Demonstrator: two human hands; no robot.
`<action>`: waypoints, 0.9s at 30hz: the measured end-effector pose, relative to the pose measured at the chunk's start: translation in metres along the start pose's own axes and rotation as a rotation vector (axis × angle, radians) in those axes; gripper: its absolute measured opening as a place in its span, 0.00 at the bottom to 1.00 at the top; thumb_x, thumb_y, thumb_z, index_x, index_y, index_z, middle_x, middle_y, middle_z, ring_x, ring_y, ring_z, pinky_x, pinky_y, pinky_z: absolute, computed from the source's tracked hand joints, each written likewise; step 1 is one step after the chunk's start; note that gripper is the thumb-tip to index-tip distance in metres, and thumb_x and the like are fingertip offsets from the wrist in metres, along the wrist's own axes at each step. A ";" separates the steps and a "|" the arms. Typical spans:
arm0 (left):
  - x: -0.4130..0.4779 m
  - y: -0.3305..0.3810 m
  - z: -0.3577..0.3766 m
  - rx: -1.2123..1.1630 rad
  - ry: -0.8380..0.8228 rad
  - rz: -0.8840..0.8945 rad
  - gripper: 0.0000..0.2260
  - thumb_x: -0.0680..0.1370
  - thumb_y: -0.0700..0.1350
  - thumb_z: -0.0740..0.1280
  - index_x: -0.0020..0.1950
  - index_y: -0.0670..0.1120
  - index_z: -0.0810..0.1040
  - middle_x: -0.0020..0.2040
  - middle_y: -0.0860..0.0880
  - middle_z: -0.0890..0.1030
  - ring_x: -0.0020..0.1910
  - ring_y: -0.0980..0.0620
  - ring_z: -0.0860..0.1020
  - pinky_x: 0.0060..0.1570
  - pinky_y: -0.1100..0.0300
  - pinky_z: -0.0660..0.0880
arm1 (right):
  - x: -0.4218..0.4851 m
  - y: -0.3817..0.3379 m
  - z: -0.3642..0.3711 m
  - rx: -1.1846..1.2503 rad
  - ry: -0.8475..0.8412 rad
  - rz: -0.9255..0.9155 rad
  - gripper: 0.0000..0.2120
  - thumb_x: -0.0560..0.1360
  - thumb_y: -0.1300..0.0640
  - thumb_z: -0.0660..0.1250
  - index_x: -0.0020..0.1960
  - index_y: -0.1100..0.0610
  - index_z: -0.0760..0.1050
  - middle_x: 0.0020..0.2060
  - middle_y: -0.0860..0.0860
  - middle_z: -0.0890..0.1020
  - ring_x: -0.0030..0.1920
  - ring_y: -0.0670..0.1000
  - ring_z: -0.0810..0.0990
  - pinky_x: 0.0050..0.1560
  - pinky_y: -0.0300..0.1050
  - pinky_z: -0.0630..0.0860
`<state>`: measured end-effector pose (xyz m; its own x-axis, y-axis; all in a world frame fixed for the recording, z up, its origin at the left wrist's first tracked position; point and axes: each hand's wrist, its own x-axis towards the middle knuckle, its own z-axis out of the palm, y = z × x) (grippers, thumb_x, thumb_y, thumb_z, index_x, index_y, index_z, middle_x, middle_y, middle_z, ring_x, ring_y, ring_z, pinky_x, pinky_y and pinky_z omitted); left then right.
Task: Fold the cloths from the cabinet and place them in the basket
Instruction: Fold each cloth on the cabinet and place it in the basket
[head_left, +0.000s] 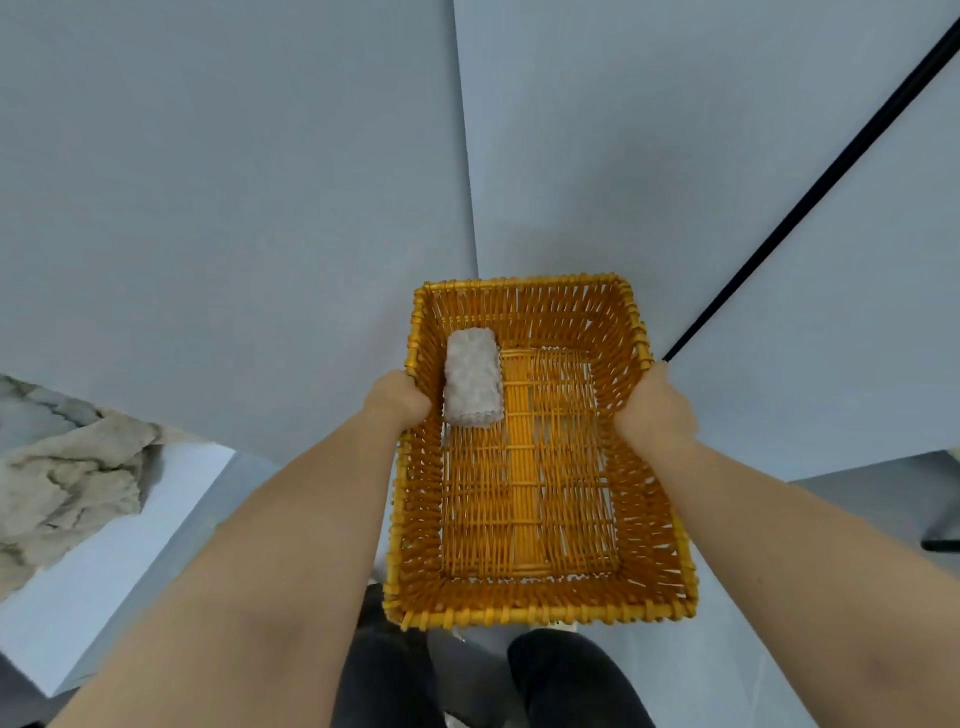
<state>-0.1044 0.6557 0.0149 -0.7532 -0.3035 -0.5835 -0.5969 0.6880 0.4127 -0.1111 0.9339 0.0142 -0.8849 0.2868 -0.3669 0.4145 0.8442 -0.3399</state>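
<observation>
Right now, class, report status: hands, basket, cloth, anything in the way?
Left hand and right hand grip basket sides. One folded cloth inside, far left corner. Nothing blocking.

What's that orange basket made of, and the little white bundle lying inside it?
The basket looks like woven wicker or rattan, possibly a plastic imitation: thin orange-yellow strands interlaced over ribs, with open gaps and a slightly glossy finish. The white bundle looks like soft folded cloth, perhaps terry or waffle weave: its matte surface is bumpy, and layered edges show at its near end.
</observation>
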 end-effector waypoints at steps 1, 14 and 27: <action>0.007 -0.002 0.001 0.020 -0.001 0.011 0.10 0.75 0.39 0.63 0.52 0.37 0.79 0.49 0.39 0.81 0.48 0.40 0.80 0.47 0.52 0.78 | 0.000 -0.001 0.006 -0.008 0.003 0.020 0.11 0.75 0.58 0.61 0.53 0.57 0.59 0.46 0.59 0.77 0.49 0.63 0.77 0.43 0.50 0.69; 0.141 -0.092 0.057 0.250 -0.062 0.168 0.12 0.74 0.45 0.66 0.56 0.46 0.77 0.51 0.43 0.81 0.49 0.41 0.79 0.44 0.55 0.75 | -0.008 -0.008 0.162 0.039 0.006 0.391 0.19 0.74 0.63 0.63 0.62 0.60 0.60 0.51 0.61 0.78 0.54 0.65 0.77 0.50 0.54 0.72; 0.245 -0.220 0.244 0.247 -0.066 0.146 0.12 0.77 0.46 0.61 0.59 0.46 0.70 0.55 0.42 0.78 0.53 0.40 0.78 0.48 0.53 0.74 | 0.042 0.095 0.393 0.004 0.011 0.387 0.16 0.74 0.61 0.64 0.57 0.58 0.60 0.49 0.61 0.78 0.50 0.66 0.78 0.44 0.53 0.72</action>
<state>-0.0901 0.5904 -0.3894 -0.8018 -0.1517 -0.5780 -0.3921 0.8635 0.3173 -0.0253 0.8476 -0.3736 -0.6650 0.5884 -0.4599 0.7191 0.6707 -0.1818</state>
